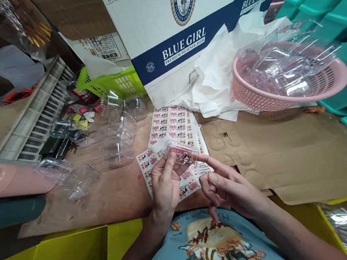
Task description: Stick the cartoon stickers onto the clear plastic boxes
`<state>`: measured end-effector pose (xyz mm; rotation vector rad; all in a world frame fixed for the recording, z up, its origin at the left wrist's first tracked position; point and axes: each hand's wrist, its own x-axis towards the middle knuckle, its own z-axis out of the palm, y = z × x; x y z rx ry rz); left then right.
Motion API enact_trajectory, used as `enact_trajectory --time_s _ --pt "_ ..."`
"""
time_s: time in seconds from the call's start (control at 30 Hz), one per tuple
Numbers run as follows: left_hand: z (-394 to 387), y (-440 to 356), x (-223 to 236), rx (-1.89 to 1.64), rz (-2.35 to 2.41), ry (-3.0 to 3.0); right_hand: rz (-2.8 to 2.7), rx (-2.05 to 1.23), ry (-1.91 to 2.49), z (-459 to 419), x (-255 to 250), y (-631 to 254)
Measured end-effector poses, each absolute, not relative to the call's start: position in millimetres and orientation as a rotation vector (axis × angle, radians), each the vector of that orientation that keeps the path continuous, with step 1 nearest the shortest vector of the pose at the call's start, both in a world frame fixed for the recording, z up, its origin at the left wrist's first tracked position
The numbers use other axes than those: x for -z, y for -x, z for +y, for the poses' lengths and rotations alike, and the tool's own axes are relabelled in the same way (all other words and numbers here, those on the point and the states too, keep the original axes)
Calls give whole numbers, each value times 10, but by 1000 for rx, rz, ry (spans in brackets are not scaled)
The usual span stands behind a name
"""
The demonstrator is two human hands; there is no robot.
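Observation:
My left hand [165, 184] holds a small clear plastic box [180, 153] with its fingers wrapped round the left end. The forefinger of my right hand [228, 186] is stretched out and touches the box's right side, while its other fingers are curled in. Right under the box lie sheets of small red-and-white stickers [170, 128] on the wooden table [118, 192]. A sticker shows on the box's front.
Several clear plastic boxes [119, 139] lie at the left. A pink basket [291, 82] of clear boxes sits at the right on flat cardboard [286, 156]. A Blue Girl beer carton [188, 30], white paper [214, 81] and a green basket [116, 82] stand behind. Yellow bins [66, 259] lie near me.

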<state>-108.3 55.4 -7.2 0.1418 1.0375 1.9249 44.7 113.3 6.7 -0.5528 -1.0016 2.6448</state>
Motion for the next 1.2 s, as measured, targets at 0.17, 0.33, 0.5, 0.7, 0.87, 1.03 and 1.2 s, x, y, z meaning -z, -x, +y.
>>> enact_trajectory --time_s 0.17,0.33,0.5,0.7,0.87,1.03,1.2 --pt "539 1022 63 -1969 1185 -233 -1107 -2557 642 1105 -140 -397" --pt "537 998 87 -2043 1323 -368 -1747 -2046 947 1065 -142 -383" --pt "550 1098 65 -2043 1199 -256 -2197 -1039 1124 1132 -19 -417" --pt "549 1083 29 -1961 1093 -150 -1993 -1205 910 1230 14 -308" --pt "528 1034 -14 -1960 1129 -152 -1807 -1513 861 1197 93 -131" --pt "479 1014 -25 -1976 1104 -227 -1658 -1635 820 1184 130 -10" --pt "512 989 16 -1961 1040 -250 -1553 -1649 795 1146 181 100"
